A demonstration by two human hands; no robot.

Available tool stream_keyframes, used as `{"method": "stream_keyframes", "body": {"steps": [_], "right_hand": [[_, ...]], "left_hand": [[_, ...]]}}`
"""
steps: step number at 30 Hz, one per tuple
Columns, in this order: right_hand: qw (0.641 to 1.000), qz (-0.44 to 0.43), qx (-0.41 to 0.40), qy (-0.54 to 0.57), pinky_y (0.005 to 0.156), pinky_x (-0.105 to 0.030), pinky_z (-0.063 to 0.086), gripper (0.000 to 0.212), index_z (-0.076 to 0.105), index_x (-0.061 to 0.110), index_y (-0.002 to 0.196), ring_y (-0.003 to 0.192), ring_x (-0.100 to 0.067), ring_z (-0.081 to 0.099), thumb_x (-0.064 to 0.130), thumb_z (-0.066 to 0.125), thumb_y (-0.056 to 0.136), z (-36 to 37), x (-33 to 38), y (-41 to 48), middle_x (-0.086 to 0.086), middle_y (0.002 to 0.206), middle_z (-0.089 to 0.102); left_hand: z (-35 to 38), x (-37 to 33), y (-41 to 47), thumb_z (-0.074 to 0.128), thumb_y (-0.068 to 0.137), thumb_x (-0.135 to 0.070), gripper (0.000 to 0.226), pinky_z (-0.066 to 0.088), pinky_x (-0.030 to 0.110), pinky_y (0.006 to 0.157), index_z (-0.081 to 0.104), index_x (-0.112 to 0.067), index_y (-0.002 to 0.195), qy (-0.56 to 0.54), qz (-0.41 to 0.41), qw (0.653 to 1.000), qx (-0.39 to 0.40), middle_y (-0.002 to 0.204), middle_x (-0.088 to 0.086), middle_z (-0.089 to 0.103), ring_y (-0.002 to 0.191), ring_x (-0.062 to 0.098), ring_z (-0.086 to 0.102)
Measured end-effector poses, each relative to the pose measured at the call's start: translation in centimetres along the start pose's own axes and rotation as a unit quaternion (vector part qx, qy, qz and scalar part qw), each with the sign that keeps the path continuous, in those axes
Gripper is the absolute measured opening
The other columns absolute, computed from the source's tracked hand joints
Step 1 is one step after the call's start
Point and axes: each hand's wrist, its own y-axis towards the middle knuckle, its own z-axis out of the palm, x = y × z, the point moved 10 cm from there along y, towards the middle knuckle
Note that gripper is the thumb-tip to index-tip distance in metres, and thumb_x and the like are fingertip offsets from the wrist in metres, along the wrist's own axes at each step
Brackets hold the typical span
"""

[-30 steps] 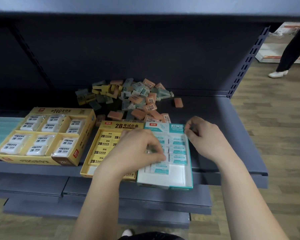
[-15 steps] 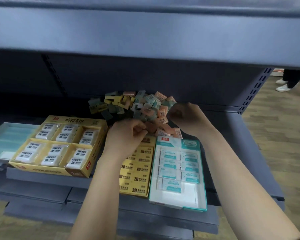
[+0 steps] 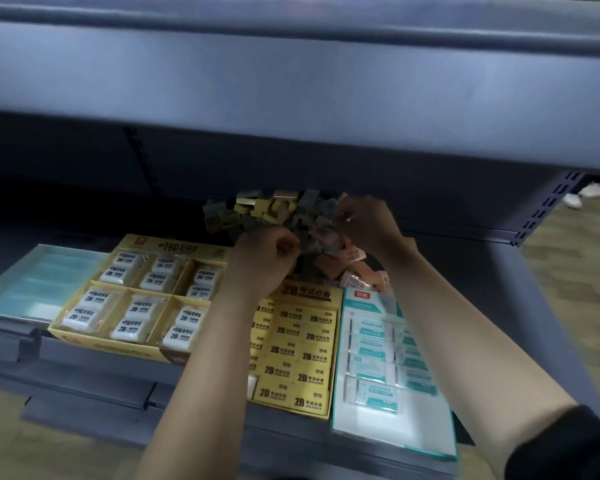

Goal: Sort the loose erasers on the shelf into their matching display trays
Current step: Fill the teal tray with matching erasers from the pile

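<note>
Two hands are reaching into the eraser pile (image 3: 257, 211) at the shelf (image 3: 499, 289) back.
Left hand (image 3: 264, 261) and right hand (image 3: 364, 223) are curling fingers among erasers; grip unclear on both. Yellow tray (image 3: 307, 292) and teal tray (image 3: 395, 434) are sitting just in front.

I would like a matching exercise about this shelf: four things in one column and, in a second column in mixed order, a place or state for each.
Things
1. pile of loose erasers
2. teal-edged tray
3. yellow tray with six compartments
4. pale blue tray

Places or states
A. farthest left of all
B. at the back, behind the trays
C. farthest right, with bare white space at its near end
D. holds white wrapped erasers

Pairs: 1-B, 2-C, 3-D, 4-A
</note>
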Motion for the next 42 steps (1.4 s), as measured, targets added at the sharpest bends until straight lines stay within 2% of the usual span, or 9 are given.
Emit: {"method": "stream_keyframes", "body": {"steps": [6, 11, 15, 23, 25, 27, 32, 38, 42], "right_hand": [[0.998, -0.004, 0.023, -0.056, 0.061, -0.026, 0.038, 0.009, 0.060, 0.024, 0.084, 0.085, -0.017, 0.061, 0.020, 0.063, 0.090, 0.7, -0.6, 1.0, 0.003, 0.089, 0.064], [0.996, -0.013, 0.024, -0.089, 0.073, -0.032, 0.049, 0.009, 0.067, 0.019, 0.098, 0.094, -0.021, 0.064, 0.024, 0.065, 0.091, 0.4, -0.7, 1.4, -0.002, 0.101, 0.068], [0.995, -0.031, 0.015, -0.099, 0.067, -0.031, 0.047, 0.015, 0.066, 0.016, 0.101, 0.086, -0.019, 0.062, 0.027, 0.062, 0.091, 0.6, -0.4, 1.3, -0.002, 0.098, 0.067], [0.997, -0.039, -0.006, -0.068, 0.077, -0.036, 0.055, 0.020, 0.071, 0.016, 0.105, 0.087, -0.018, 0.065, 0.025, 0.055, 0.096, 0.0, 0.0, 0.4, -0.001, 0.100, 0.069], [0.997, -0.034, -0.001, -0.072, 0.068, -0.029, 0.053, 0.019, 0.071, 0.015, 0.101, 0.081, -0.015, 0.064, 0.025, 0.056, 0.096, 0.2, -0.4, 0.6, -0.001, 0.097, 0.070], [0.997, -0.027, 0.003, -0.072, 0.058, -0.021, 0.043, 0.012, 0.070, 0.017, 0.095, 0.075, -0.011, 0.060, 0.026, 0.061, 0.093, 0.3, -1.0, 0.7, 0.000, 0.093, 0.070], [0.999, 0.012, -0.022, -0.037, 0.068, -0.024, 0.041, 0.012, 0.067, 0.015, 0.100, 0.083, -0.012, 0.058, 0.022, 0.066, 0.090, -1.1, -2.6, 0.1, 0.001, 0.097, 0.067], [0.998, 0.032, -0.054, 0.001, 0.067, -0.023, 0.038, 0.015, 0.073, 0.014, 0.100, 0.078, -0.010, 0.054, 0.012, 0.067, 0.087, -4.4, -3.3, -2.7, 0.001, 0.089, 0.067], [0.996, 0.037, -0.060, 0.053, 0.056, -0.020, 0.039, 0.012, 0.073, 0.016, 0.095, 0.066, -0.008, 0.055, 0.012, 0.068, 0.085, -5.6, -4.0, -5.1, 0.007, 0.076, 0.063]], "left_hand": [[-0.1, 0.0, 0.8, 0.063, 0.092, -0.025, 0.017, 0.053, 0.037, 0.088, 0.068, -0.026, 0.108, -0.001, 0.006, 1.000, 0.011, 0.107, -0.009, 0.068, 0.100, 0.011, 0.062], [-0.1, 0.1, 1.6, 0.061, 0.094, -0.022, 0.020, 0.051, 0.029, 0.086, 0.067, -0.022, 0.113, -0.006, 0.008, 1.000, 0.012, 0.111, -0.005, 0.067, 0.103, 0.012, 0.062], [-0.5, 0.2, 2.2, 0.058, 0.095, -0.018, 0.024, 0.047, 0.025, 0.081, 0.065, -0.019, 0.118, 0.000, 0.003, 1.000, -0.009, 0.113, -0.003, 0.066, 0.101, 0.011, 0.060], [-1.1, 0.7, 3.3, 0.053, 0.098, -0.014, 0.029, 0.040, 0.023, 0.083, 0.062, -0.015, 0.126, -0.001, -0.010, 1.000, -0.021, 0.126, 0.002, 0.063, 0.115, 0.018, 0.057], [-1.0, 0.8, 3.7, 0.053, 0.099, -0.015, 0.028, 0.040, 0.024, 0.083, 0.063, -0.015, 0.125, 0.002, -0.012, 1.000, -0.018, 0.126, 0.003, 0.063, 0.115, 0.019, 0.058], [-0.7, 0.9, 3.9, 0.054, 0.099, -0.016, 0.026, 0.041, 0.025, 0.081, 0.064, -0.016, 0.122, 0.003, -0.016, 1.000, -0.010, 0.124, 0.004, 0.064, 0.112, 0.019, 0.059], [0.7, 0.9, 4.3, 0.053, 0.098, -0.015, 0.023, 0.053, 0.037, 0.088, 0.066, -0.014, 0.117, 0.013, -0.038, 0.999, 0.031, 0.118, 0.006, 0.065, 0.107, 0.022, 0.061], [2.5, -0.1, 4.3, 0.049, 0.101, -0.021, 0.026, 0.044, 0.030, 0.078, 0.065, -0.007, 0.116, 0.044, -0.048, 0.994, 0.086, 0.117, 0.011, 0.063, 0.104, 0.026, 0.060], [3.0, -0.2, 4.7, 0.053, 0.100, -0.023, 0.028, 0.046, 0.032, 0.074, 0.059, -0.008, 0.123, 0.027, -0.070, 0.993, 0.087, 0.113, 0.009, 0.060, 0.089, 0.018, 0.052]]}}
